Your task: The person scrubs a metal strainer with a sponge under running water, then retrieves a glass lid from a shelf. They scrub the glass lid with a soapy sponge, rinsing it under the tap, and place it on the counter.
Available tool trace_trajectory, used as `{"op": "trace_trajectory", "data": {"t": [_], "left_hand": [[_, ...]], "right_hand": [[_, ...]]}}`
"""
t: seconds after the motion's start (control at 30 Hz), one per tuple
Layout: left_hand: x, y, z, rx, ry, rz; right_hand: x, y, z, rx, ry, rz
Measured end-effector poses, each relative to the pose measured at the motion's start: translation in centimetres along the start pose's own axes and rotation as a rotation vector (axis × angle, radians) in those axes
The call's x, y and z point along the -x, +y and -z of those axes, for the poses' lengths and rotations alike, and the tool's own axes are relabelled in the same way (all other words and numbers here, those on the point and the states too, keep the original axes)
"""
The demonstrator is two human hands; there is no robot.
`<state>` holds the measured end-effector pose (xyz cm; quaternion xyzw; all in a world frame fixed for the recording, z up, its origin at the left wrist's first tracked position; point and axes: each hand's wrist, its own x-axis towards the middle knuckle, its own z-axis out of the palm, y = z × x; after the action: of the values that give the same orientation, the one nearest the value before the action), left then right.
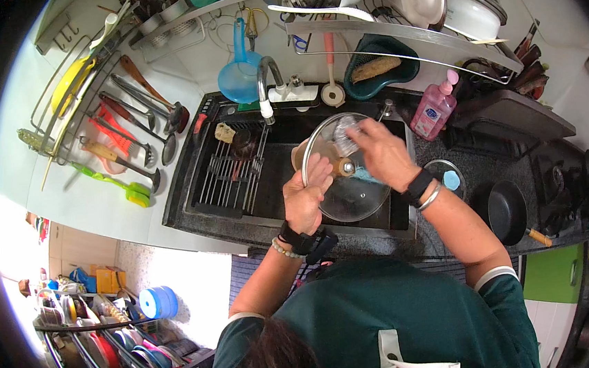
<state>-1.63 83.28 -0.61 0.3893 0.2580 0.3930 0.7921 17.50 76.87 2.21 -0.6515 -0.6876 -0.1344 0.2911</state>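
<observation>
Over the black sink (pixel 279 185), my left hand (pixel 306 193) grips the left rim of a round glass pot lid (pixel 363 195) with a metal rim and a knob. My right hand (pixel 382 151) holds a greyish mesh scrubber (pixel 345 134) against the upper part of the lid; the hand is slightly blurred. Through the glass show a tan bowl-like thing and something light blue, both only partly visible. Behind the sink, the faucet (pixel 269 82) with its white tip stands left of the lid.
A metal rack (pixel 221 177) spans the sink's left part. A pink soap bottle (pixel 430 116) stands behind right. Farther right are a small lid (pixel 458 171) with a light blue knob and a black frying pan (pixel 507 211). Ladles (pixel 168 150) hang left; a shelf (pixel 402 30) hangs above.
</observation>
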Motion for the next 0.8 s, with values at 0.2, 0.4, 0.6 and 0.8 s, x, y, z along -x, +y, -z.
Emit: {"op": "trace_trajectory", "data": {"t": [0.2,0.4,0.6,0.8], "left_hand": [[-1.0,-1.0,1.0,0.033,-0.045,0.018],[-0.1,0.2,0.4,0.074,0.015,0.045],[-0.5,-0.6,0.4,0.053,0.018,-0.028],[-0.5,0.3,0.7,0.028,0.028,-0.056]], "right_hand": [[0.9,-4.4,0.0,-0.173,-0.271,0.206],[-0.1,-0.2,-0.2,0.217,-0.068,-0.070],[0.9,-1.2,-1.5,0.036,-0.148,-0.020],[1.5,-3.1,-1.8,0.004,-0.291,-0.081]]}}
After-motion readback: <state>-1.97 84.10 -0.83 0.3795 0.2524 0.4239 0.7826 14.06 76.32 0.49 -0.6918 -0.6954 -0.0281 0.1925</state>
